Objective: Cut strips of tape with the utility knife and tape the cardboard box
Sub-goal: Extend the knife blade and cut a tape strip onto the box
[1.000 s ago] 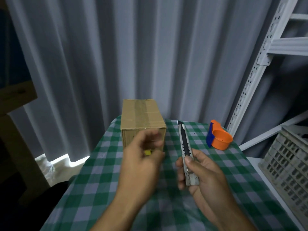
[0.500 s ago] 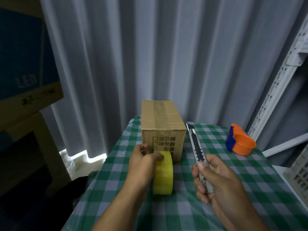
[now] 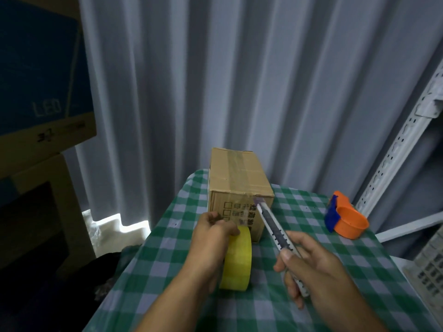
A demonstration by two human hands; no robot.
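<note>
Yellow tape roll (image 3: pixel 236 258), hidden behind the left hand (image 3: pixel 211 236) a second ago, now stands at 6 o'clock of the cardboard box (image 3: pixel 239 188), pinched. Right hand (image 3: pixel 316 267) grips the utility knife (image 3: pixel 275 231), so cutting seems imminent.

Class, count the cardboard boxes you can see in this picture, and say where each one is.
2: a small taped cardboard box on the checked table, and a large printed one at far left; others may be hidden.
</note>
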